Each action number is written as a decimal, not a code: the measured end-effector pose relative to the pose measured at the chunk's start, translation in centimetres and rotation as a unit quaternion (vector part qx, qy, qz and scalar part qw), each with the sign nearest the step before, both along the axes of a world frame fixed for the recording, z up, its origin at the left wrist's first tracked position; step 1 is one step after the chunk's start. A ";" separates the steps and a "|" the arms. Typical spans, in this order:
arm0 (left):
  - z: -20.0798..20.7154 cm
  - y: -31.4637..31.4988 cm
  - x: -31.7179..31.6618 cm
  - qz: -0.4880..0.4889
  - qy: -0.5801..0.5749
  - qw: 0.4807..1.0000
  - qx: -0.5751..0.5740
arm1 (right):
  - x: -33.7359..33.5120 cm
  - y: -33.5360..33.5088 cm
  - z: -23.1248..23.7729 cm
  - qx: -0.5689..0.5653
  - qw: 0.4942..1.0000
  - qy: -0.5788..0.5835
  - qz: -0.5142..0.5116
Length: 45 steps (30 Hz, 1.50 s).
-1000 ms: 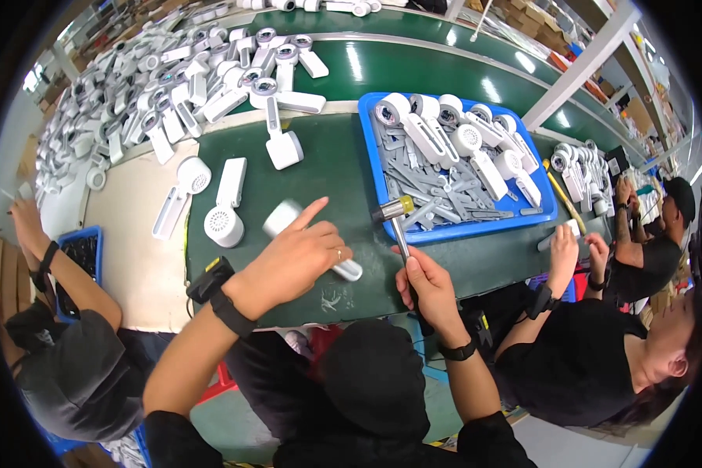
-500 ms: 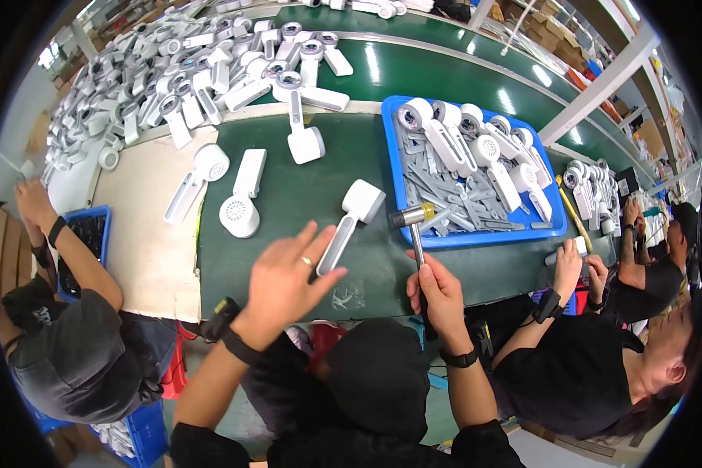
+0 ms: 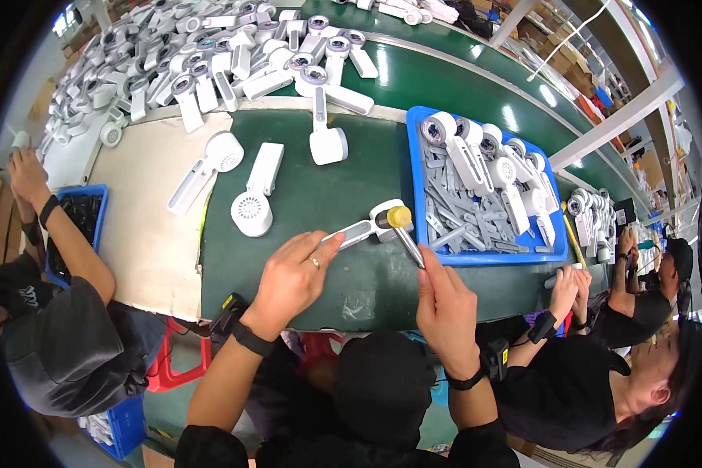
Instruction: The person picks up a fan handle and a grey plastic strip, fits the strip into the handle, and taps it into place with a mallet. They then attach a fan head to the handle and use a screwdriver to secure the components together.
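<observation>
My left hand [image 3: 292,269] grips the end of the handle of a white handheld fan [image 3: 356,233], which lies on the green mat with its round head pointing right. A small hammer [image 3: 409,248] with a yellow face is held by its handle in my right hand [image 3: 448,308]. The hammer's head is over the fan's round head and hides part of it; whether they touch I cannot tell. Left of them lie another white fan [image 3: 252,213] with a round grille and a third one [image 3: 225,150]. One more fan [image 3: 328,145] rests farther back.
A blue tray [image 3: 487,259] with grey strips and several fans stands at the right. A big pile of fans [image 3: 203,62] covers the far left. Beige cardboard [image 3: 144,226] lies at the left. Co-workers' hands [image 3: 567,290] are at work on both sides.
My left hand has closed on the fan's handle, and the fan has turned to lie more sideways. The hammer has moved left, over the fan's head.
</observation>
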<state>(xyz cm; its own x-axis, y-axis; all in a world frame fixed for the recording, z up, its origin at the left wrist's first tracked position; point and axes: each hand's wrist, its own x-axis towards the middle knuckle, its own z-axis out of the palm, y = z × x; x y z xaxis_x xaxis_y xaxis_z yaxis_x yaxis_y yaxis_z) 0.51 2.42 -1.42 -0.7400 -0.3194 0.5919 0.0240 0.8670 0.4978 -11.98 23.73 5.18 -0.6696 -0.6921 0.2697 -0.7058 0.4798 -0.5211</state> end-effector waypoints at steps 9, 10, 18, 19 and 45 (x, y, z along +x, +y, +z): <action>0.1 -0.1 -0.4 -0.006 0.003 1.000 -0.008 | 0.4 -0.4 -0.5 -0.053 0.998 -0.007 -0.038; 0.2 0.0 -0.5 -0.009 0.003 1.000 -0.009 | 0.0 -0.4 -1.3 -0.009 1.000 0.014 -0.021; 0.1 -0.5 -0.5 -0.012 -0.001 1.000 -0.014 | -0.1 -0.8 -0.7 0.074 0.996 0.041 0.000; 0.2 -0.5 -0.6 -0.013 -0.001 1.000 -0.013 | -0.6 -0.9 -1.0 0.049 0.998 0.028 0.011; -0.6 0.1 -0.3 0.008 0.007 0.998 0.061 | 0.0 -1.3 2.7 -0.051 0.997 0.051 0.027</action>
